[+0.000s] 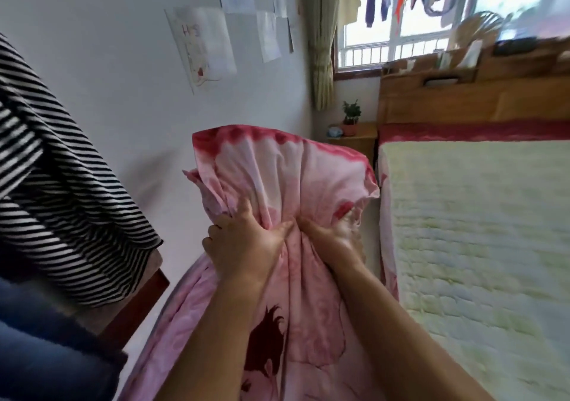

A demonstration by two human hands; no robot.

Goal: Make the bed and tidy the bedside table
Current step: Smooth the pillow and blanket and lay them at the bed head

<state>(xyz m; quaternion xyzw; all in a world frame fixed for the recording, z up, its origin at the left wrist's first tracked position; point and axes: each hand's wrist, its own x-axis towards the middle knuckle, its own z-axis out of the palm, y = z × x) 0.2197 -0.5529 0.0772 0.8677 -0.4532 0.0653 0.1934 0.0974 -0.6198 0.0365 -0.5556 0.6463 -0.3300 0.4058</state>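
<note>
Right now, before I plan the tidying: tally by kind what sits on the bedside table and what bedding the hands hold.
Potted plant: 1, on the bedside table
Small blue item: 1, beside the plant, too blurred to name
Pink bedding: 1, gripped by the left hand and the right hand
Total: 3
</note>
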